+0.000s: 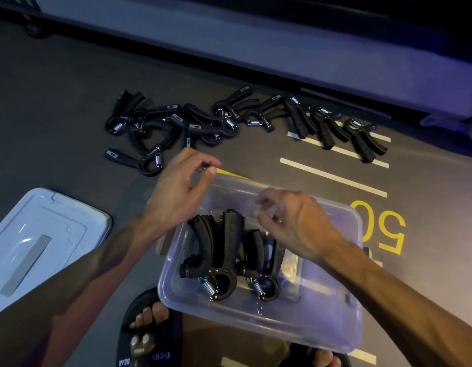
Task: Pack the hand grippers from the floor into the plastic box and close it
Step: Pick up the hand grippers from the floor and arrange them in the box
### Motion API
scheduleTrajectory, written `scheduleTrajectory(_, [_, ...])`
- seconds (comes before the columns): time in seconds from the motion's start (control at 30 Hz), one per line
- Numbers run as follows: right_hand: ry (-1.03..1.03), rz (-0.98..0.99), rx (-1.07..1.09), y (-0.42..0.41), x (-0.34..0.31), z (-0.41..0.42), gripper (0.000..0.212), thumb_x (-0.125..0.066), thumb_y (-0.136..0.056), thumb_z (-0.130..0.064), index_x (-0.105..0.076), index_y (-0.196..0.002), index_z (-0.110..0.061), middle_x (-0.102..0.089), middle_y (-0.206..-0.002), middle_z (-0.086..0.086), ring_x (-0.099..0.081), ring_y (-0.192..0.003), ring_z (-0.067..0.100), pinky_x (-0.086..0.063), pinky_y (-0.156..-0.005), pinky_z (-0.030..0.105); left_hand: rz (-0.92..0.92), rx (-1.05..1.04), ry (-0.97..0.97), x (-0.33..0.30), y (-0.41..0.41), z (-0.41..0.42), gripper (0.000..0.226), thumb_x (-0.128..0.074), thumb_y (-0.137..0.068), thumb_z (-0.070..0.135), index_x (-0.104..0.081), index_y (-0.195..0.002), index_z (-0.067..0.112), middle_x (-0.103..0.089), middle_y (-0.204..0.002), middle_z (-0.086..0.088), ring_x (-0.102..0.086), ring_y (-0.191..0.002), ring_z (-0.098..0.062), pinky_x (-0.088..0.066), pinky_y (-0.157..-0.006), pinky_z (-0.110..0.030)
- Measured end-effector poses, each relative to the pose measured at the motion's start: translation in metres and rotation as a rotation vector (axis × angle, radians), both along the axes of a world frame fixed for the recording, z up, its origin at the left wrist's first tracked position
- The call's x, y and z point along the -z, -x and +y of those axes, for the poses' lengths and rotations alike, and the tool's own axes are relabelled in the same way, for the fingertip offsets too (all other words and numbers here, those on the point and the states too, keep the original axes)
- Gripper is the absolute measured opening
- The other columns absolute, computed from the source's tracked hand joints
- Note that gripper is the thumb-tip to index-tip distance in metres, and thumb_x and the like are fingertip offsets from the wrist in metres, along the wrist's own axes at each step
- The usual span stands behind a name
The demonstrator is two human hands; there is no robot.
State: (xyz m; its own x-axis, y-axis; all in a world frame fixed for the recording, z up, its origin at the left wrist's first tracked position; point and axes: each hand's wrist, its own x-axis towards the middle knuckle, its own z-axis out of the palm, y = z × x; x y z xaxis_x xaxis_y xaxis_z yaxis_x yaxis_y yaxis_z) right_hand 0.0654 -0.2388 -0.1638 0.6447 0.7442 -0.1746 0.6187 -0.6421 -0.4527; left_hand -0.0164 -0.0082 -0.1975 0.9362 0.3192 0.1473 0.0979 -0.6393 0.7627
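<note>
A clear plastic box (343, 324) stands open on the floor in front of me. Black hand grippers with steel springs (219, 250) lie packed in its left half. My left hand (176, 186) hovers over the box's far left corner with fingers loosely curled, holding nothing. Over the box's middle, my right hand (295, 223) floats with relaxed, empty fingers. Several more hand grippers (171, 123) lie scattered on the floor beyond the box, and a few more grippers (335, 125) lie to the right. The box's lid (41, 242) lies flat on the floor at the left.
The dark floor carries white stripes (332, 177) and a yellow "50" (383, 226) to the right of the box. A long grey ledge (282, 46) runs behind the grippers. My sandalled foot (147, 327) sits just before the box's near left corner.
</note>
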Motion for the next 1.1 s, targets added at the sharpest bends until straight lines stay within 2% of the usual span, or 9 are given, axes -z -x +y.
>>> scheduleTrajectory(0.07, [-0.246, 0.067, 0.023, -0.009, -0.020, 0.016, 0.019, -0.056, -0.093, -0.041, -0.065, -0.104, -0.029, -0.068, -0.087, -0.017, -0.063, -0.070, 0.000, -0.052, -0.067, 0.020, 0.073, -0.075, 0.243, 0.004, -0.005, 0.016, 0.018, -0.054, -0.102, 0.028, -0.073, -0.104, 0.027, -0.071, -0.099, 0.007, -0.066, -0.090, -0.004, -0.049, -0.079, -0.012])
scheduleTrajectory(0.13, [-0.406, 0.091, 0.064, -0.023, -0.030, 0.031, 0.014, -0.061, -0.092, -0.035, -0.068, -0.101, -0.027, -0.066, -0.078, -0.021, -0.063, -0.070, -0.001, -0.046, -0.063, 0.008, 0.144, -0.173, 0.388, 0.017, -0.009, 0.035, 0.021, -0.057, -0.103, 0.021, -0.073, -0.093, 0.029, -0.075, -0.087, 0.015, -0.067, -0.080, 0.003, -0.049, -0.074, -0.012])
scheduleTrajectory(0.23, [-0.484, 0.127, 0.117, -0.044, -0.026, 0.053, 0.008, -0.066, -0.091, -0.024, -0.071, -0.098, -0.025, -0.063, -0.072, -0.021, -0.061, -0.069, 0.000, -0.042, -0.065, 0.006, 0.327, -0.294, 0.265, 0.043, -0.009, 0.070, 0.020, -0.064, -0.098, 0.014, -0.071, -0.088, 0.030, -0.076, -0.088, 0.012, -0.067, -0.079, -0.006, -0.049, -0.073, -0.020])
scheduleTrajectory(0.33, [-0.456, 0.221, 0.141, -0.058, -0.011, 0.070, 0.010, -0.068, -0.090, -0.019, -0.071, -0.097, -0.025, -0.062, -0.072, -0.019, -0.058, -0.069, -0.001, -0.042, -0.065, 0.006, 0.563, -0.309, -0.002, 0.065, -0.009, 0.101, 0.023, -0.069, -0.093, 0.018, -0.071, -0.116, 0.020, -0.068, -0.122, -0.013, -0.066, -0.109, -0.032, -0.052, -0.097, -0.040])
scheduleTrajectory(0.4, [-0.421, 0.246, 0.154, -0.063, 0.000, 0.077, 0.010, -0.068, -0.090, -0.018, -0.073, -0.097, -0.022, -0.062, -0.072, -0.019, -0.058, -0.070, -0.005, -0.041, -0.066, 0.005, 0.662, -0.307, -0.137, 0.072, -0.012, 0.112, 0.039, -0.071, -0.090, 0.026, -0.065, -0.129, 0.023, -0.060, -0.134, -0.013, -0.055, -0.123, -0.040, -0.044, -0.106, -0.050])
scheduleTrajectory(0.5, [-0.395, 0.279, 0.165, -0.067, 0.012, 0.083, 0.011, -0.067, -0.090, -0.015, -0.073, -0.099, -0.020, -0.063, -0.075, -0.017, -0.059, -0.072, -0.006, -0.043, -0.069, 0.006, 0.735, -0.307, -0.279, 0.082, -0.017, 0.114, 0.043, -0.070, -0.088, 0.033, -0.061, -0.130, 0.029, -0.061, -0.133, -0.008, -0.047, -0.127, -0.039, -0.037, -0.103, -0.049])
scheduleTrajectory(0.9, [-0.383, 0.367, 0.191, -0.063, 0.015, 0.083, 0.015, -0.065, -0.091, -0.013, -0.070, -0.105, -0.016, -0.070, -0.086, -0.004, -0.061, -0.074, 0.006, -0.045, -0.070, 0.010, 0.497, -0.248, -0.548, 0.112, 0.012, 0.101, 0.037, -0.080, -0.079, 0.016, -0.057, -0.108, 0.023, -0.072, -0.098, 0.000, -0.057, -0.097, -0.034, -0.035, -0.082, -0.043])
scheduleTrajectory(1.03, [-0.398, 0.376, 0.198, -0.054, 0.009, 0.074, 0.014, -0.065, -0.092, -0.016, -0.069, -0.105, -0.020, -0.069, -0.086, -0.007, -0.060, -0.074, 0.002, -0.045, -0.069, 0.009, 0.382, -0.224, -0.435, 0.096, 0.020, 0.098, 0.033, -0.076, -0.084, 0.014, -0.058, -0.109, 0.025, -0.071, -0.098, 0.003, -0.062, -0.096, -0.033, -0.039, -0.085, -0.043])
scheduleTrajectory(1.1, [-0.396, 0.357, 0.196, -0.048, 0.005, 0.070, 0.014, -0.066, -0.091, -0.018, -0.069, -0.104, -0.023, -0.068, -0.085, -0.010, -0.061, -0.075, 0.004, -0.046, -0.070, 0.012, 0.272, -0.270, -0.257, 0.074, 0.013, 0.097, 0.032, -0.075, -0.086, 0.012, -0.059, -0.108, 0.029, -0.068, -0.095, 0.007, -0.064, -0.095, -0.027, -0.041, -0.088, -0.042])
